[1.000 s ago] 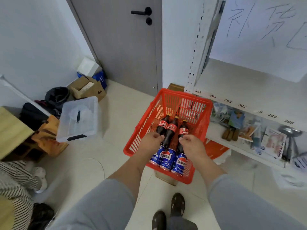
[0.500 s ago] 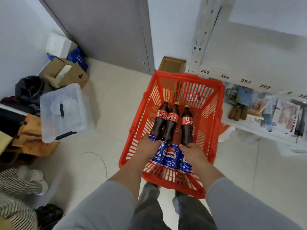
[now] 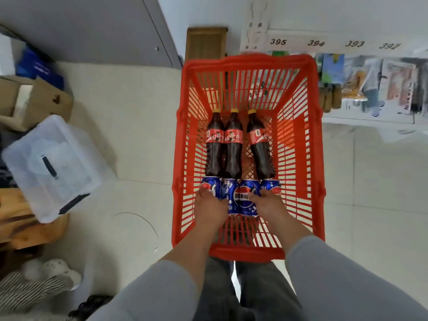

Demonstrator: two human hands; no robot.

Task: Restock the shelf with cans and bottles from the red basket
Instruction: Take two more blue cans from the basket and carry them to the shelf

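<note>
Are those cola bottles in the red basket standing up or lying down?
Lying down. The three cola bottles lie side by side on the floor of the red basket, yellow caps pointing away from the person.

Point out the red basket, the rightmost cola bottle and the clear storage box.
red basket [image 3: 249, 61], head view, on its far rim.
rightmost cola bottle [image 3: 259, 136], head view, on its red label.
clear storage box [image 3: 34, 158], head view, on its lid.
</note>
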